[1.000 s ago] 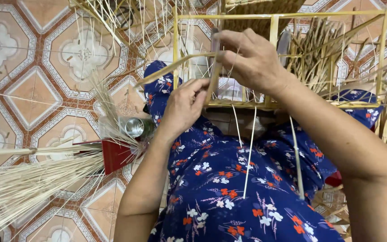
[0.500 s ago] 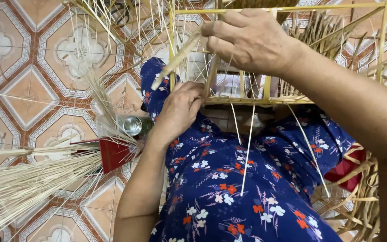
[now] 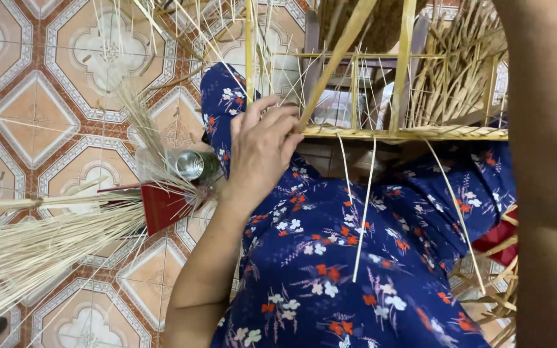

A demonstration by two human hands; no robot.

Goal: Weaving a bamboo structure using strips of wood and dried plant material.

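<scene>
On my lap, over the blue flowered cloth [image 3: 356,270], stood a bamboo frame [image 3: 407,133] of pale yellow slats, its lower rail running level from left to right across the upper middle of the view.

Item one: my left hand [image 3: 262,145]. I saw it raised at the frame's left end, palm toward the rail, fingers [image 3: 285,119] curled loosely and closed on the foot of one flat bamboo strip [image 3: 340,61]. The fingertips met the strip just where it reached the lower rail.

Item two: that strip. It lay directly above and to the right of the left hand, touching it at the lower end only. Its long axis ran on a slant, from the hand at lower left up toward the top edge at upper right, crossing in front of the upright slats; the upper end passed out of view.

Item three: my right hand. Only the forearm [image 3: 549,174] showed, filling the right edge; the hand itself was out of view.

Item four: loose thin straws [image 3: 363,206] hung from the rail down across the cloth, near vertical.

Item five: left of the hand, on the patterned tile floor [image 3: 46,109], I noted a metal can [image 3: 191,164], a red holder [image 3: 159,206] and a sheaf of pale reeds [image 3: 33,251] fanning toward the lower left.
</scene>
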